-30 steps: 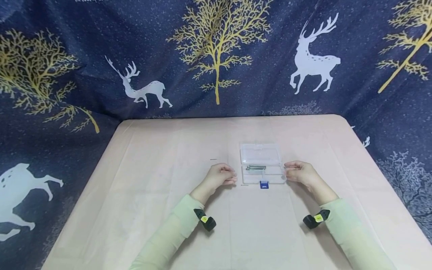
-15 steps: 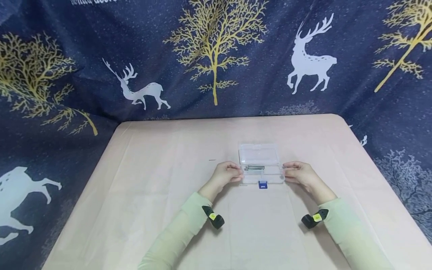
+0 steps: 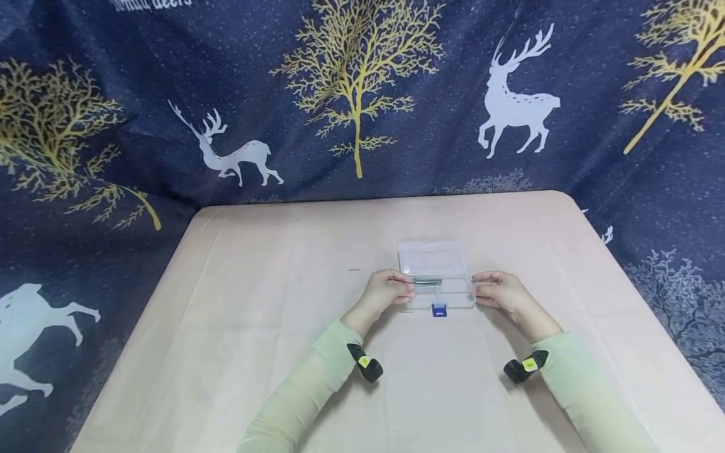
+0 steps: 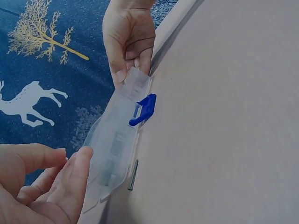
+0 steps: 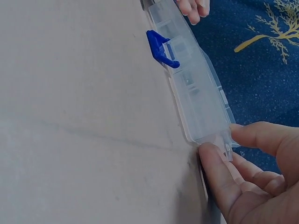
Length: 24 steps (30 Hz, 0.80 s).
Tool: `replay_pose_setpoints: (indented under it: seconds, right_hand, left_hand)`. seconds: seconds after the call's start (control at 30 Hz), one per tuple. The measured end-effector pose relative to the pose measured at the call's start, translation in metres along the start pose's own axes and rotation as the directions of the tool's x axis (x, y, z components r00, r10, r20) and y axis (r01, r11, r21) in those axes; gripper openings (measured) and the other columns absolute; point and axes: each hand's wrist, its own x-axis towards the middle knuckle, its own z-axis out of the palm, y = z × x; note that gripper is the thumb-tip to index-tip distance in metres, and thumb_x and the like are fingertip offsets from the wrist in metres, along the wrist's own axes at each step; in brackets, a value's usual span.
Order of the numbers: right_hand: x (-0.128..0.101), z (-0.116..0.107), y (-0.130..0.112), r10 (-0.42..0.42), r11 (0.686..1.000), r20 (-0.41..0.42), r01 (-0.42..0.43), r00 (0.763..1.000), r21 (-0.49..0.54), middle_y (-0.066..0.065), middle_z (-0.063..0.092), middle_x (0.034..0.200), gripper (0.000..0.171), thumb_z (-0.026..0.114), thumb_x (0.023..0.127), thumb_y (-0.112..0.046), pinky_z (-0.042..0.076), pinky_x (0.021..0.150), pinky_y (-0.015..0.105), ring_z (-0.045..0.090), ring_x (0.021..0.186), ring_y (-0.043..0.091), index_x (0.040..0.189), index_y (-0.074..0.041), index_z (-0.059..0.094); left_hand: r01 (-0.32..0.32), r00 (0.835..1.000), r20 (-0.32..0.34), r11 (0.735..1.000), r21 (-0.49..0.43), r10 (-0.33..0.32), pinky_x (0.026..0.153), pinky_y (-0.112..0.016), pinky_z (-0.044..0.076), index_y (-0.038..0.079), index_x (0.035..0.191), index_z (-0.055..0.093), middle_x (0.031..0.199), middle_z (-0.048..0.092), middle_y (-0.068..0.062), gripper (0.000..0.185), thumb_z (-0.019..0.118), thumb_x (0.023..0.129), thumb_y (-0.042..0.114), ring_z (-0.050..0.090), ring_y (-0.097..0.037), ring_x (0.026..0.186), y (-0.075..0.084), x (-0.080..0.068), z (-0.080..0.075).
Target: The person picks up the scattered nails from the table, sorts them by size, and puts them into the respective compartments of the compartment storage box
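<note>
— While both hands are on it, where does the clear box (image 3: 436, 283) sit?

— At the middle of the worktop (image 3: 255, 314), open, its lid lying flat at twelve o'clock of the tray. The blue latch (image 3: 438, 309) points to six o'clock, toward the person. A bundle of thin metal pins (image 3: 427, 282) lies in the tray.

— And the hands?

— The left hand (image 3: 387, 290) is at nine o'clock of the box, fingers curled, with thumb and fingertips pinching its end wall. The right hand (image 3: 501, 292) is at three o'clock, pinching the other end the same way. In the left wrist view a loose pin (image 4: 132, 175) lies on the worktop just beside the box.

— How would you handle it well from here?

— Judging by the grip, I'd keep both pinches low on the tray walls and even, so the box stays level and the pins don't roll out. I'd keep the fingertips off the hinge line, and mind the stray pin beside the left hand: sliding the box over it could tip the tray.
</note>
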Motion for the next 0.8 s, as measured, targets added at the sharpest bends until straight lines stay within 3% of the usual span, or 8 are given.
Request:
replay_pose_setpoints:
  seconds: [0.27,0.4,0.53,0.67,0.8]
  right_hand:
    - [0.001,0.000,0.000,-0.006,1.000,-0.002,0.006,1.000,-0.009,-0.008,0.066,0.085,0.052,0.056,0.089,0.004,0.057,0.077,0.023,0.065,0.077,0.000,0.129,0.024,0.031]
    - [0.002,0.000,0.001,-0.005,1.000,0.007,0.005,1.000,0.026,-0.009,0.067,0.084,0.051,0.055,0.089,0.005,0.057,0.078,0.022,0.066,0.077,0.002,0.129,0.024,0.030]
    - [0.001,0.000,0.001,-0.011,1.000,0.006,0.011,1.000,0.027,-0.008,0.066,0.084,0.052,0.055,0.088,0.005,0.057,0.077,0.022,0.066,0.077,0.003,0.129,0.024,0.029]
    - [-0.001,0.001,0.000,-0.017,1.000,0.003,0.017,1.000,0.019,-0.008,0.066,0.084,0.052,0.055,0.088,0.005,0.057,0.077,0.022,0.065,0.077,0.002,0.129,0.025,0.030]
    - [-0.002,0.002,0.001,-0.017,1.000,0.002,0.017,1.000,0.026,-0.009,0.066,0.084,0.051,0.055,0.089,0.006,0.057,0.076,0.021,0.065,0.077,0.002,0.129,0.025,0.029]
  left_hand:
    - [-0.013,1.000,0.025,0.998,0.065,0.011,0.074,-0.029,0.059,-0.011,0.102,0.060,0.096,0.068,-0.023,0.020,0.062,0.083,-0.008,0.066,-0.012,0.070,0.003,-0.005,-0.007]
    - [-0.056,0.998,0.047,0.983,0.173,0.048,0.073,-0.028,0.059,-0.009,0.098,0.061,0.095,0.066,-0.018,0.021,0.063,0.077,-0.009,0.062,-0.013,0.074,0.003,-0.009,-0.013]
    - [-0.069,0.997,0.059,0.951,0.301,0.054,0.061,-0.024,0.055,-0.004,0.096,0.061,0.093,0.063,-0.011,0.020,0.064,0.076,-0.006,0.056,-0.012,0.069,0.003,-0.015,-0.018]
    - [-0.107,0.992,0.105,0.881,0.461,0.066,0.051,-0.019,0.047,0.000,0.092,0.062,0.085,0.061,-0.007,0.015,0.064,0.078,-0.003,0.051,-0.011,0.061,0.001,-0.022,-0.019]
    - [-0.186,0.982,0.156,0.746,0.639,0.111,0.060,-0.019,0.048,0.004,0.088,0.064,0.082,0.063,-0.004,0.011,0.068,0.078,0.002,0.053,-0.009,0.068,-0.002,-0.030,-0.017]
